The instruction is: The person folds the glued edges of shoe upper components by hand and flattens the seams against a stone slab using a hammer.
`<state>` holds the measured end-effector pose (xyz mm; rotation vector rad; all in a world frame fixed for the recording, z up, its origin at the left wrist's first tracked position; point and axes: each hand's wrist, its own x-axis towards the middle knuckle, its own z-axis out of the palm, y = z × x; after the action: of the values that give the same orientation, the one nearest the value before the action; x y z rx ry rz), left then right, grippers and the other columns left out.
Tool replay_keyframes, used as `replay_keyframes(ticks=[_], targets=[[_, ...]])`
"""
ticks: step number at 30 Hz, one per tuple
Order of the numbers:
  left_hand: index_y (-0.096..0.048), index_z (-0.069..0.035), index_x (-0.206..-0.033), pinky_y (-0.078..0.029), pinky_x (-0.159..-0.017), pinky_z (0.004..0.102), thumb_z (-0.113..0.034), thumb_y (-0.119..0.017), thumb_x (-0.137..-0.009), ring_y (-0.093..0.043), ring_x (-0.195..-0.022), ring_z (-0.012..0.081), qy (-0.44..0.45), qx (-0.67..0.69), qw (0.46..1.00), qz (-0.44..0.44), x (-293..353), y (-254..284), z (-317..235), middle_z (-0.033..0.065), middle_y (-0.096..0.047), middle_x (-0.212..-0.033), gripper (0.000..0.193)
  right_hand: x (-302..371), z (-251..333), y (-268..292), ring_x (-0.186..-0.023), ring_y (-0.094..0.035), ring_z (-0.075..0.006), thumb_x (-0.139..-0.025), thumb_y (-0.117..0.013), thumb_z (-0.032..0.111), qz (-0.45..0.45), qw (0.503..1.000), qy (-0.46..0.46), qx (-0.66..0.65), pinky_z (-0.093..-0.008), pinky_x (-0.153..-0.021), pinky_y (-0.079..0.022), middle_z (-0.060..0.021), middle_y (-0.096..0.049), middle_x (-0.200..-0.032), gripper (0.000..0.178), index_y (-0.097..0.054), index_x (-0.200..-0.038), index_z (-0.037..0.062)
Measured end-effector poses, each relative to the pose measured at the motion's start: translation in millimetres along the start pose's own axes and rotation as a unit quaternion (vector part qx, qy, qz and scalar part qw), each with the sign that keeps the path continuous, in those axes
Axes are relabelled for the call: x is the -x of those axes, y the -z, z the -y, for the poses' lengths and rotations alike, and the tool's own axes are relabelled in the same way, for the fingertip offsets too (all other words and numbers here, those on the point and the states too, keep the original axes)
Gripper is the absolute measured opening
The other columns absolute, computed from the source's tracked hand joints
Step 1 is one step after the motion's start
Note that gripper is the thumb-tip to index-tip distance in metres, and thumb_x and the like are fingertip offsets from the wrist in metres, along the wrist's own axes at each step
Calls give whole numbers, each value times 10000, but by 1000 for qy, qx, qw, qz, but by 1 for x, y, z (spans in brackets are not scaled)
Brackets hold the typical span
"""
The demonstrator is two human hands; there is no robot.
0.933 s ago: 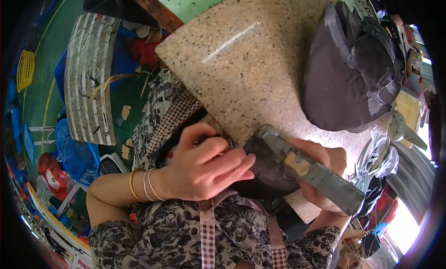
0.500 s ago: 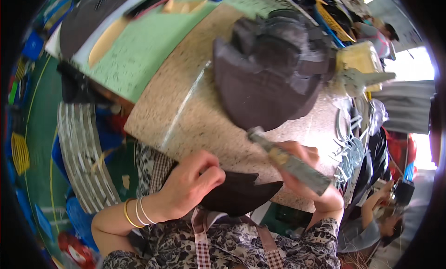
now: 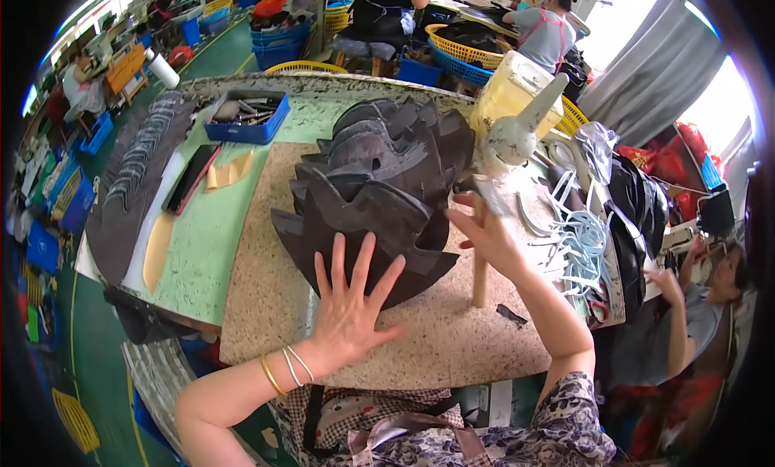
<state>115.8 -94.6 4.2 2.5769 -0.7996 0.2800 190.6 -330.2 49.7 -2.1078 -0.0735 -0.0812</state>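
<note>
My left hand lies with its fingers spread over the near part of a pile of black, jagged-edged cut pieces. The pieces look thin and flexible, layered and curled. To the right of the pile, my right hand holds a hammer with loosely curled fingers. The hammer's wooden handle points down toward the speckled board; its metal head is blurred above my fingers. Just beyond it stands a glue-smeared yellow container with a pale, pointed spout-like part.
A blue tray of tools sits at the far left, near a black and red object and a long stack of dark pieces. Pale blue straps and scissors lie at right. Another person sits at far right.
My left hand has moved forward from the near edge and spread over the pile. My right hand has carried the hammer forward, its handle swinging downward. The dark piece has left the near edge.
</note>
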Motion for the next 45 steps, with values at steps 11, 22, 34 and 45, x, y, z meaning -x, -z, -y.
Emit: replay_keyframes(ticks=[11,22,34,45], targets=[[-246,-113,-1463,-151,-996,720,-431,-709,-704,-96,-1340,554,18,-161,976,-148,-142,-23,43,264,-98,-1500,945,-135,11,-25,-888,-594,-446,-839,-628,185,-138,967,174,123,-472,-739,-473,-283,-602,-892,344,-402,-979,-34],[-358,-50,-1373,-258,-1067,525,-413,-688,-792,-247,-1333,451,-111,131,952,-254,-144,4,100,255,-220,-1454,760,-69,75,-25,-759,-582,-463,-865,-519,95,-148,910,249,298,-532,-622,-427,-240,-593,-781,186,-409,-1007,46],[-305,-110,-1416,-220,-1038,632,-420,-734,-722,-247,-1342,434,301,-293,858,-295,48,109,300,253,-263,-1437,873,-44,114,-157,-674,-603,-370,-870,-510,55,104,876,351,314,-464,-550,-449,-170,-576,-741,160,-389,-972,33],[-430,-191,-1374,-261,-932,759,-160,-416,-936,-252,-1311,532,412,-394,813,-113,18,130,342,169,-302,-1468,440,-95,86,-189,-689,-612,-376,-842,-549,84,101,856,360,359,-469,-542,-460,-168,-589,-748,185,-392,-929,39]])
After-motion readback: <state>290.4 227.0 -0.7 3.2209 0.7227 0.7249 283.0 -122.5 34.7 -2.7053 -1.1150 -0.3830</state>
